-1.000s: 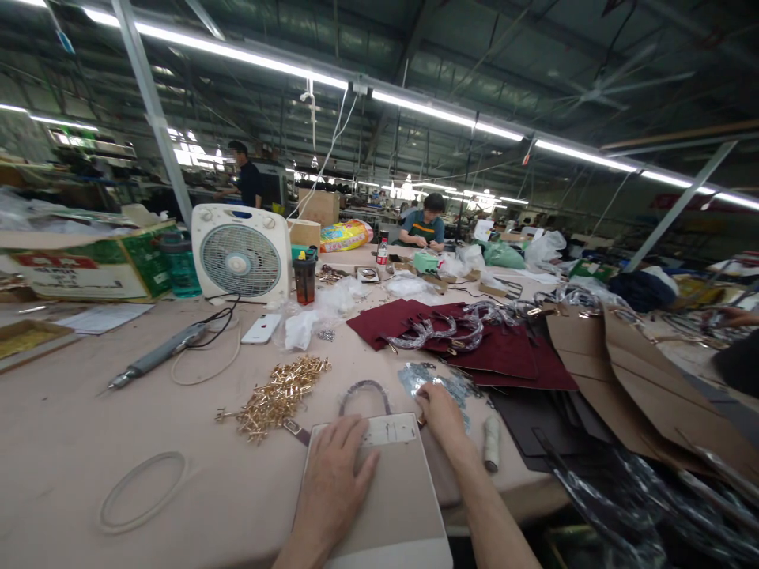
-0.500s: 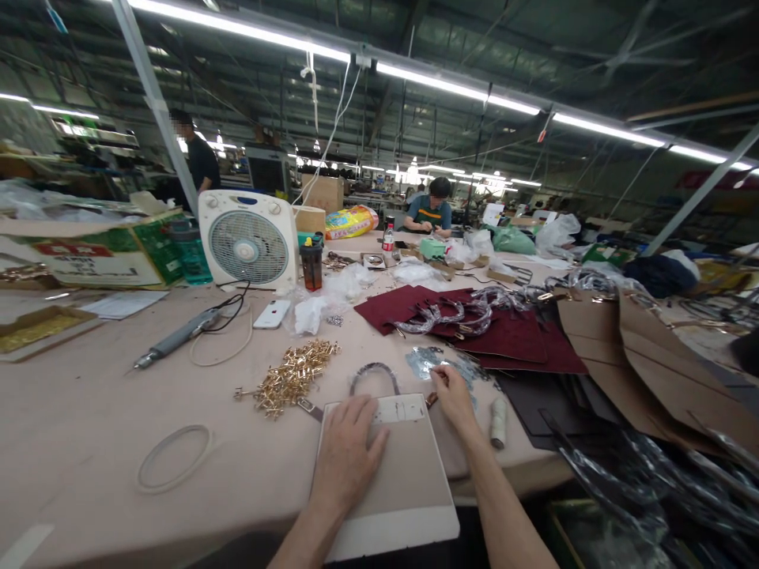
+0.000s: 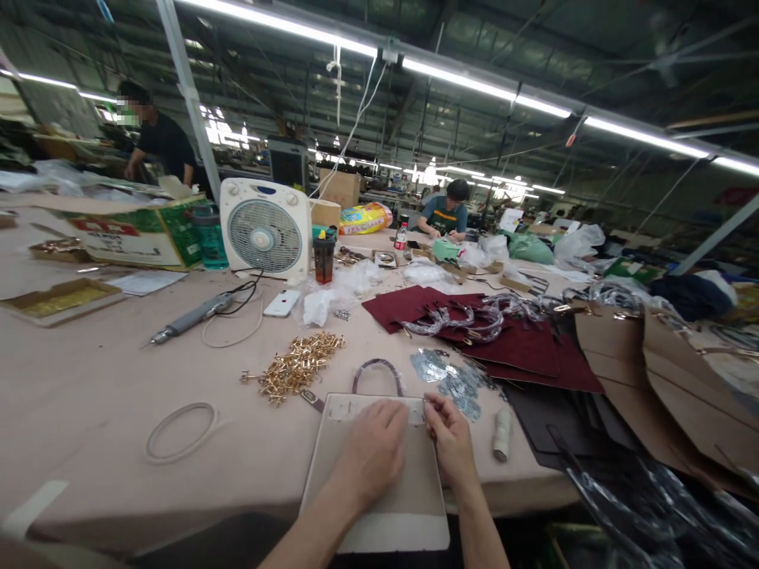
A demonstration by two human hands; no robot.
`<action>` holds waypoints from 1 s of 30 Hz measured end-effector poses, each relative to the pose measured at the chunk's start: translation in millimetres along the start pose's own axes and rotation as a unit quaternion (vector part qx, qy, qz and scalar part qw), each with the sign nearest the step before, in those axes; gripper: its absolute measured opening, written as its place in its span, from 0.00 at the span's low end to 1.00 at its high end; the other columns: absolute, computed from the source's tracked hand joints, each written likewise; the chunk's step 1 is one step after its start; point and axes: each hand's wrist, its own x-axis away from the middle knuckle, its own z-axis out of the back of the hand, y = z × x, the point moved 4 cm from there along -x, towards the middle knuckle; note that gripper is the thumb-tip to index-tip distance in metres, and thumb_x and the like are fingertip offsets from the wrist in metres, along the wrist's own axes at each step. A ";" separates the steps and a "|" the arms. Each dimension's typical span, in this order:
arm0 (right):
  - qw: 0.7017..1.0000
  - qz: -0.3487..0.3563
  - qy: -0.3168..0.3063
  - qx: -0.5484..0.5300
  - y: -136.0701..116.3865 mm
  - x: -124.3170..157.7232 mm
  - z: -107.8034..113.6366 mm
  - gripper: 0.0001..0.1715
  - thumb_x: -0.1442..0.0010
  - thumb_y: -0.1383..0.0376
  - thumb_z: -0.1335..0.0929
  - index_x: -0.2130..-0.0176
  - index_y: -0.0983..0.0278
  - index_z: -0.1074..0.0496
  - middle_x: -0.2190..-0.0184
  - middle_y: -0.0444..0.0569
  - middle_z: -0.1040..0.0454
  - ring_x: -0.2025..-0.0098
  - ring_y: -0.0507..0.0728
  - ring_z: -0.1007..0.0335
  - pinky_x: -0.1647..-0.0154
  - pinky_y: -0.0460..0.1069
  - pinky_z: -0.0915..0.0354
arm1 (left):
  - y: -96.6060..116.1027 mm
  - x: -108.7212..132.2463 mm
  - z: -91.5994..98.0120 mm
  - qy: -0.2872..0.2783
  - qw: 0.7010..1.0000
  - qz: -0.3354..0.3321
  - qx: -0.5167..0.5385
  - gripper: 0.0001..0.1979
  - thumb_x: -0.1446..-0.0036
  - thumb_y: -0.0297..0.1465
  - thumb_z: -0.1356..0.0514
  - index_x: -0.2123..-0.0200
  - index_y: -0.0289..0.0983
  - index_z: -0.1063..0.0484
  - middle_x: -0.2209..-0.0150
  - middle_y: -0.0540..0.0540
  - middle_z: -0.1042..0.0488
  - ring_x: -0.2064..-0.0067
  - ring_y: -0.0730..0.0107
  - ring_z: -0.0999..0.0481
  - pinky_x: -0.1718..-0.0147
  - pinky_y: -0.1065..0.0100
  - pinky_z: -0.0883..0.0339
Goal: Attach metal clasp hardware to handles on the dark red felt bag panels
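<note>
**A:** Why's that beige panel [image 3: 415, 491] so close in?

**B:** It's lying flat on the tabletop [image 3: 100, 411] right in front of the wearer, near end seemingly poking past the edge. My guess: that puts the white strip [image 3: 344, 407] along its far end within easy reach of both hands. The loop handle [image 3: 378, 362] sticks out beyond that end, so it's not in anyone's way.

**A:** And the left hand [image 3: 373, 450], just chilling?

**B:** Palm down on the panel, fingers stretched out side by side, not clamped on anything I can see. Probably working as a paperweight so the thing doesn't skate around.

**A:** What about the right hand [image 3: 449, 431]?

**B:** Over at the far right corner, thumb and fingertips close together. Honestly can't tell if they're clamped on the edge or on some tiny part, too small to make out.

**A:** Those piles though, lol.

**B:** Gold fittings [image 3: 296, 367] sit to the left of the handle, silver plates [image 3: 459, 387] to the right. One loose heap per side would mean short reaches and no mixing. The grey power tool [image 3: 193, 318] is parked farther off left, I'd say to free up elbow room. Thread spool [image 3: 502, 435] is right of the right hand.
</note>
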 end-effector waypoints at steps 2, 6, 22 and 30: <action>1.000 0.005 -0.015 0.014 -0.1 -3.6 0.8 0.26 0.39 0.47 0.26 0.52 0.64 0.22 0.73 0.43 0.29 0.72 0.54 0.36 0.71 0.47 0.37 | 7.7 -13.3 -0.7 -0.017 0.999 0.032 -0.008 0.20 0.39 0.31 0.36 0.44 0.40 0.29 0.44 0.42 0.26 0.42 0.51 0.30 0.43 0.50 0.31; 0.999 0.008 -0.028 0.026 2.6 -7.9 1.1 0.24 0.40 0.47 0.27 0.54 0.63 0.22 0.73 0.44 0.28 0.72 0.55 0.34 0.70 0.48 0.36 | 11.9 -35.6 -5.4 -0.046 0.994 0.089 -0.037 0.15 0.40 0.39 0.32 0.52 0.41 0.24 0.51 0.42 0.26 0.49 0.50 0.28 0.53 0.53 0.31; 1.000 -0.014 -0.018 0.000 12.0 -7.3 -1.9 0.21 0.40 0.50 0.27 0.57 0.63 0.26 0.70 0.44 0.27 0.74 0.52 0.33 0.73 0.46 0.36 | -4.1 -27.6 -13.8 -0.002 0.998 0.064 0.020 0.06 0.36 0.32 0.34 0.56 0.41 0.25 0.53 0.46 0.26 0.50 0.57 0.27 0.52 0.57 0.34; 1.000 -0.006 -0.001 0.018 10.4 -8.6 -1.1 0.22 0.41 0.49 0.26 0.58 0.63 0.25 0.68 0.48 0.23 0.70 0.57 0.28 0.70 0.49 0.31 | 1.3 -32.8 -17.2 0.009 0.997 0.072 0.001 0.05 0.35 0.34 0.34 0.59 0.39 0.25 0.54 0.47 0.24 0.51 0.57 0.25 0.53 0.56 0.35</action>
